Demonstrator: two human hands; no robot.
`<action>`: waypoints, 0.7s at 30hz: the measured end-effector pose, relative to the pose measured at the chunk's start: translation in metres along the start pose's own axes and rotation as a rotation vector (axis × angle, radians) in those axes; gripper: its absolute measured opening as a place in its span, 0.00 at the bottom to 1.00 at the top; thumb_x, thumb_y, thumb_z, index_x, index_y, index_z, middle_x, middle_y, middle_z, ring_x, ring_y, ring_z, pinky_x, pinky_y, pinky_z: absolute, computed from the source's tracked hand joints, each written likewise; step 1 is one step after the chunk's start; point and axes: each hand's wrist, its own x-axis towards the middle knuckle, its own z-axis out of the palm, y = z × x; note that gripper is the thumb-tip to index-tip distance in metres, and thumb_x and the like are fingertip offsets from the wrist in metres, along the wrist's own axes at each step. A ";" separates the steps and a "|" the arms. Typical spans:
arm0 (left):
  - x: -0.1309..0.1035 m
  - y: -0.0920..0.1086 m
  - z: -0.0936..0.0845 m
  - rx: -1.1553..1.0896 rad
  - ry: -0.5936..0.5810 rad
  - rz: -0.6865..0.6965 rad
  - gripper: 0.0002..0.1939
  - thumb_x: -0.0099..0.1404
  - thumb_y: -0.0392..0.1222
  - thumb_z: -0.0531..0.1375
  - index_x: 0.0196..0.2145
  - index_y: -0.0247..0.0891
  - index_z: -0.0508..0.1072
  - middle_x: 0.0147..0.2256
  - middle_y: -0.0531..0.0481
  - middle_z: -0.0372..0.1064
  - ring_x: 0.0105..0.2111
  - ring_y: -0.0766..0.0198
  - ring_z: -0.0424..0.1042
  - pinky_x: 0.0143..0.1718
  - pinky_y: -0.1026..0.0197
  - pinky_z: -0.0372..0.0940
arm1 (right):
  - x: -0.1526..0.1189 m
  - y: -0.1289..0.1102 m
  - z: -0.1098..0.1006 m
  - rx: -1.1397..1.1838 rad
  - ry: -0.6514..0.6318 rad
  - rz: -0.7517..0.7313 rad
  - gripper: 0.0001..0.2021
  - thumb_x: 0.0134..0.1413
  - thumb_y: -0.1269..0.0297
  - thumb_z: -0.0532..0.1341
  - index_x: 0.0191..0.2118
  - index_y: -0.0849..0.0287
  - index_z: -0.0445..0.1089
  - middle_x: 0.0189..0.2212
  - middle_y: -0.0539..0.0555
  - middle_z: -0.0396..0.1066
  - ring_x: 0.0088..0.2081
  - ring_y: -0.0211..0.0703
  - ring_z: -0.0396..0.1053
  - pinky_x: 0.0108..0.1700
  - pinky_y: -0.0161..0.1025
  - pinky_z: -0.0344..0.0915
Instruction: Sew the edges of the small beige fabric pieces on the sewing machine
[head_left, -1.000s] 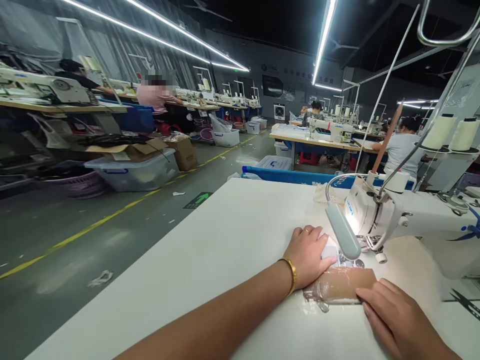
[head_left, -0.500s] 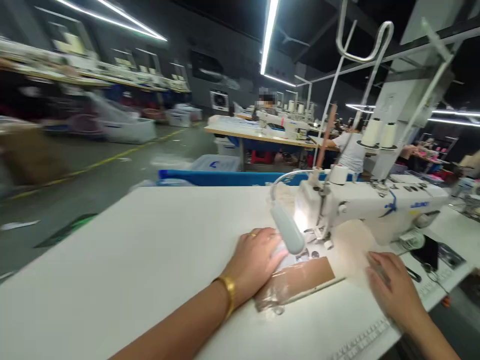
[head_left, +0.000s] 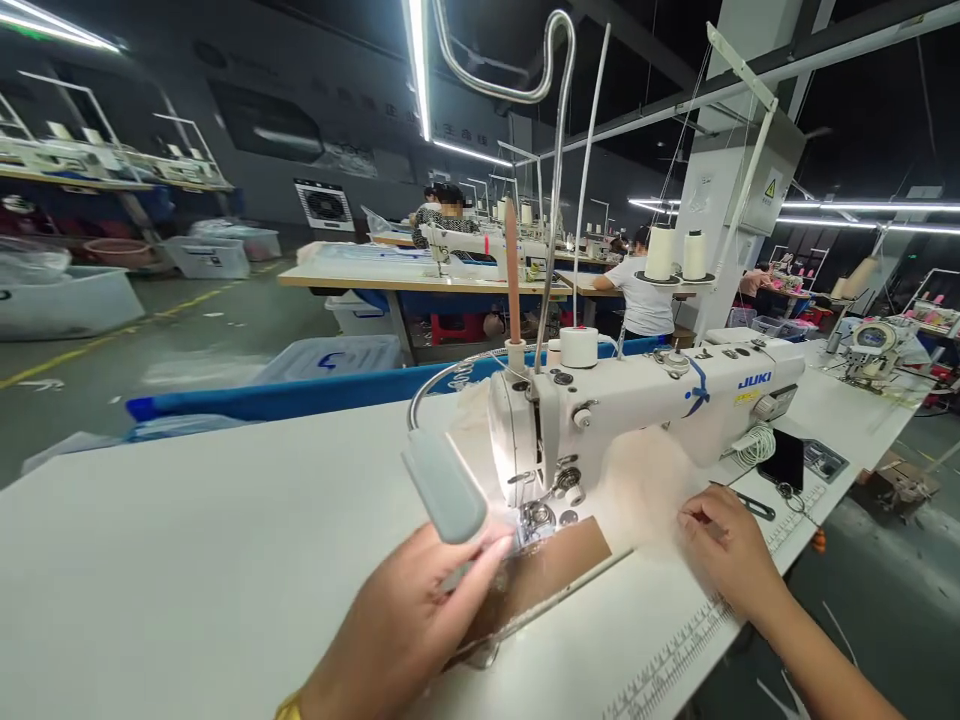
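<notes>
A white sewing machine point(head_left: 630, 390) stands on the white table point(head_left: 225, 560), its needle area lit. My left hand point(head_left: 427, 600) is left of the needle, behind a grey-green lamp head point(head_left: 446, 485). Its thumb and fingertips are pinched together beside the presser foot; what lies between them is too small to tell. Sheer beige fabric point(head_left: 649, 480) bunches under the machine arm. At its right edge is my right hand point(head_left: 724, 540), thumb and fingertips together on the fabric's edge. A brown strip point(head_left: 555, 565) lies in front of the needle.
A black phone point(head_left: 781, 460), a coiled white cord point(head_left: 754, 445) and a black tool lie right of the machine. A ruler scale point(head_left: 675, 650) runs along the front edge. Thread cones point(head_left: 660, 254) stand behind. People sit at machines farther back.
The view has turned right. My left hand has gone from lying flat beside the needle to a raised pinch there. My right hand's fingers have drawn together at the sheer fabric.
</notes>
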 end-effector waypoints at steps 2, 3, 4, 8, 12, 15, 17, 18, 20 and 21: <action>-0.004 0.018 0.007 -0.304 -0.271 -0.140 0.21 0.73 0.60 0.52 0.44 0.45 0.77 0.37 0.49 0.78 0.37 0.54 0.77 0.35 0.57 0.71 | -0.004 -0.014 0.002 0.056 -0.008 -0.022 0.10 0.66 0.67 0.57 0.32 0.55 0.71 0.30 0.51 0.71 0.36 0.46 0.69 0.41 0.42 0.66; -0.006 0.027 0.012 -0.459 -0.388 -0.217 0.23 0.71 0.64 0.53 0.49 0.45 0.75 0.39 0.48 0.78 0.38 0.53 0.77 0.35 0.57 0.72 | -0.007 -0.023 0.004 0.093 -0.025 -0.046 0.10 0.67 0.67 0.57 0.33 0.55 0.71 0.31 0.51 0.71 0.37 0.46 0.68 0.41 0.42 0.65; -0.008 0.035 0.017 -0.593 -0.462 -0.292 0.27 0.69 0.66 0.55 0.53 0.44 0.72 0.41 0.46 0.78 0.41 0.52 0.78 0.35 0.56 0.73 | -0.011 -0.033 0.007 0.137 -0.054 -0.082 0.09 0.68 0.68 0.57 0.34 0.55 0.72 0.31 0.51 0.71 0.37 0.45 0.68 0.41 0.42 0.65; -0.012 0.051 0.026 -0.783 -0.469 -0.495 0.27 0.64 0.59 0.64 0.53 0.40 0.67 0.34 0.49 0.74 0.36 0.57 0.76 0.37 0.57 0.72 | -0.025 -0.067 0.016 0.295 -0.250 -0.258 0.08 0.70 0.68 0.56 0.39 0.54 0.72 0.32 0.50 0.72 0.37 0.44 0.68 0.42 0.41 0.65; -0.014 0.037 0.010 -0.575 -0.452 -0.526 0.15 0.65 0.46 0.59 0.48 0.40 0.66 0.25 0.58 0.66 0.26 0.62 0.70 0.29 0.61 0.65 | -0.028 -0.065 0.015 0.314 -0.258 -0.181 0.09 0.72 0.67 0.55 0.44 0.53 0.72 0.35 0.52 0.72 0.40 0.46 0.69 0.42 0.42 0.67; -0.018 0.023 -0.006 -0.283 -0.371 -0.381 0.13 0.67 0.43 0.56 0.48 0.40 0.67 0.30 0.55 0.71 0.29 0.59 0.72 0.31 0.58 0.67 | -0.029 -0.057 0.018 0.260 -0.274 -0.204 0.09 0.72 0.68 0.54 0.46 0.53 0.72 0.36 0.54 0.72 0.40 0.48 0.69 0.43 0.44 0.68; -0.021 0.018 -0.013 -0.084 -0.251 -0.183 0.12 0.67 0.41 0.57 0.48 0.40 0.70 0.37 0.49 0.73 0.36 0.56 0.73 0.38 0.54 0.69 | -0.031 -0.057 0.023 0.242 -0.331 -0.271 0.09 0.72 0.68 0.54 0.48 0.53 0.71 0.37 0.54 0.71 0.40 0.48 0.68 0.42 0.44 0.67; -0.021 0.017 -0.014 -0.029 -0.215 -0.084 0.11 0.67 0.40 0.57 0.47 0.41 0.71 0.40 0.48 0.74 0.39 0.54 0.73 0.42 0.52 0.69 | -0.033 -0.059 0.026 0.235 -0.360 -0.297 0.09 0.72 0.68 0.54 0.48 0.54 0.71 0.37 0.54 0.70 0.40 0.48 0.68 0.42 0.45 0.67; -0.022 0.016 -0.012 -0.021 -0.244 0.060 0.08 0.68 0.38 0.59 0.44 0.43 0.74 0.42 0.48 0.74 0.43 0.54 0.71 0.47 0.50 0.68 | -0.037 -0.063 0.031 0.213 -0.405 -0.323 0.08 0.71 0.69 0.55 0.48 0.54 0.70 0.38 0.54 0.69 0.40 0.49 0.67 0.41 0.45 0.67; -0.023 0.015 -0.010 -0.046 -0.300 0.097 0.06 0.69 0.38 0.60 0.43 0.43 0.75 0.42 0.49 0.74 0.44 0.54 0.71 0.48 0.50 0.68 | -0.038 -0.064 0.032 0.199 -0.421 -0.326 0.08 0.71 0.69 0.55 0.48 0.55 0.69 0.38 0.54 0.69 0.40 0.49 0.66 0.41 0.45 0.67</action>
